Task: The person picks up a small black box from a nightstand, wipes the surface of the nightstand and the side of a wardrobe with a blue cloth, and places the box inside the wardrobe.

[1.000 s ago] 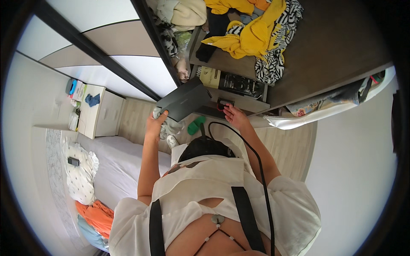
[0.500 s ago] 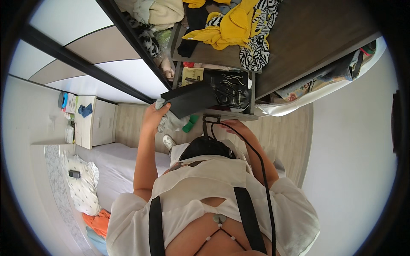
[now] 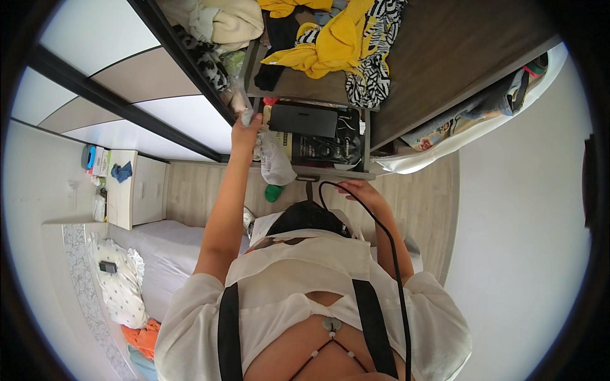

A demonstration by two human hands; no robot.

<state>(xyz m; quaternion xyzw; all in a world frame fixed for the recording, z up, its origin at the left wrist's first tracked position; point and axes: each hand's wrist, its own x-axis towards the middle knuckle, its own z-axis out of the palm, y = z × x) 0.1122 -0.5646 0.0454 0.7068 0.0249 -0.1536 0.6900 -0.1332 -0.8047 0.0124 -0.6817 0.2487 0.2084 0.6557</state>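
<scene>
My left hand is at the left side of the pulled-out drawer, closed on a crumpled whitish thin bag or cloth. Part of it sticks up above the fingers, and the rest hangs over the drawer's front left corner. Inside the drawer a flat black box lies across other contents, among them a black package with pale line drawings. My right hand is just in front of the drawer's front panel, fingers stretched out and apart, with nothing visible in them. A black cable runs past it.
Above the drawer, a shelf holds a yellow garment and a black-and-white patterned one. Sliding wardrobe doors stand at left, with a bed and a white cabinet beyond. A green item lies on the floor.
The black box has left my left hand and now lies in the drawer. My left hand has moved up to the drawer's left side, still with the whitish bag or cloth. My right hand has shifted slightly right.
</scene>
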